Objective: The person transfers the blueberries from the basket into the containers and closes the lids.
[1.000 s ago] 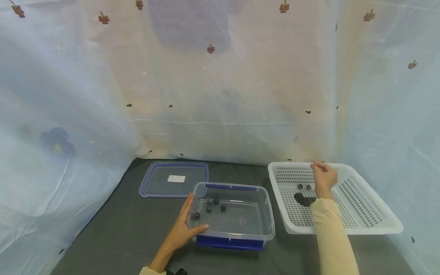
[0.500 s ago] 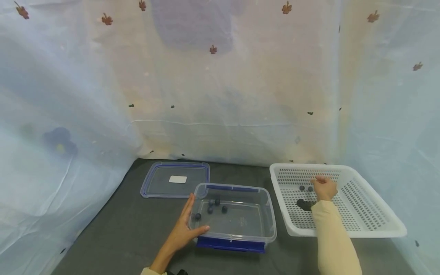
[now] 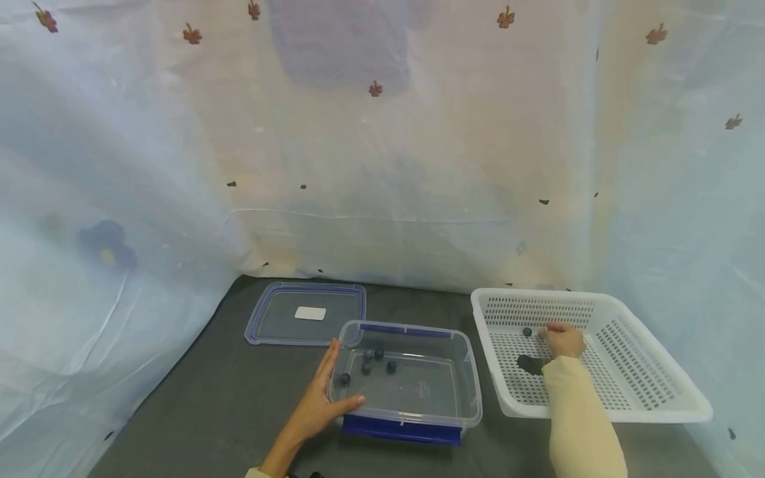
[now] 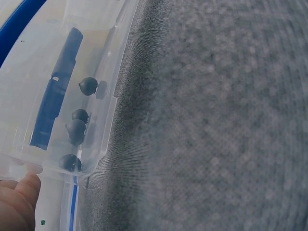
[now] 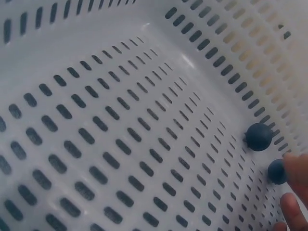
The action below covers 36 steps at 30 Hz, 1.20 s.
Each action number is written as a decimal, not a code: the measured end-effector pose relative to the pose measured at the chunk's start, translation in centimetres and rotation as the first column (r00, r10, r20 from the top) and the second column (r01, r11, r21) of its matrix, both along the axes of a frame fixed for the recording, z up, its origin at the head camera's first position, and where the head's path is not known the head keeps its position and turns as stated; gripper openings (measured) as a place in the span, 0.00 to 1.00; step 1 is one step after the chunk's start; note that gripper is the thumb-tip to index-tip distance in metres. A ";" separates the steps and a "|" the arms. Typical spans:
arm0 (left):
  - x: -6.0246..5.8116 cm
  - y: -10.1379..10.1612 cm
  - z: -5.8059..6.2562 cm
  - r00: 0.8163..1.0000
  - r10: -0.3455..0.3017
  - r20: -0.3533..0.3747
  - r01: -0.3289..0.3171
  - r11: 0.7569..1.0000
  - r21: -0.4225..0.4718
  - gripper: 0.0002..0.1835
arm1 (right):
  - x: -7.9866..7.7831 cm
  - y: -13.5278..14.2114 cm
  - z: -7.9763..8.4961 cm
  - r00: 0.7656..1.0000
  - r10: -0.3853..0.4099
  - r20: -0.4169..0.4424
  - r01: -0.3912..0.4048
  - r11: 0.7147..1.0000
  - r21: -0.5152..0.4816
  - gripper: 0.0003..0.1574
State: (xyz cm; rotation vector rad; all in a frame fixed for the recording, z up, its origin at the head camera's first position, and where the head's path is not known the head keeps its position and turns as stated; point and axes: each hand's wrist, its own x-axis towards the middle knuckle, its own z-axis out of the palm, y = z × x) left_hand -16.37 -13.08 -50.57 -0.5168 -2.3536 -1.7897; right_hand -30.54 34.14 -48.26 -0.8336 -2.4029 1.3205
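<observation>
A clear plastic food container (image 3: pixel 418 398) with a blue clip flap holds several dark blueberries (image 3: pixel 391 367). My left hand (image 3: pixel 317 401) rests against its left side, fingers straight and thumb at the front rim; a fingertip shows at its corner in the left wrist view. My right hand (image 3: pixel 564 341) is down inside a white perforated basket (image 3: pixel 648 392). In the right wrist view, its bent fingers (image 5: pixel 296 175) are right at one blueberry (image 5: pixel 276 172), thumb apart below. A second blueberry (image 5: pixel 259 137) lies beside it near the basket wall.
A clear lid (image 3: pixel 269 325) with a blue seal and a white label lies behind the container on the dark table cloth (image 3: pixel 197 411). A patterned plastic sheet (image 3: pixel 382 159) hangs behind and at both sides.
My right hand has lowered from above the basket's far rim to the blueberries inside, hiding one in the head view. The left hand stays at the container. The head view has shifted slightly.
</observation>
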 end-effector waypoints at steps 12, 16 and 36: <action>0.1 0.1 -0.1 1.000 -0.004 -0.006 0.004 1.000 0.005 0.59 | 0.3 0.3 -0.1 0.996 0.068 0.066 -0.073 0.994 0.082 0.22; 0.1 0.2 0.0 1.000 -0.002 -0.010 0.002 1.000 0.009 0.59 | 0.2 0.5 -0.1 0.995 0.069 0.065 -0.076 0.992 0.097 0.22; 0.1 0.1 0.1 1.000 0.004 0.019 -0.004 1.000 0.014 0.59 | -1.2 0.3 4.5 0.983 -0.032 -0.178 0.004 0.988 -0.154 0.27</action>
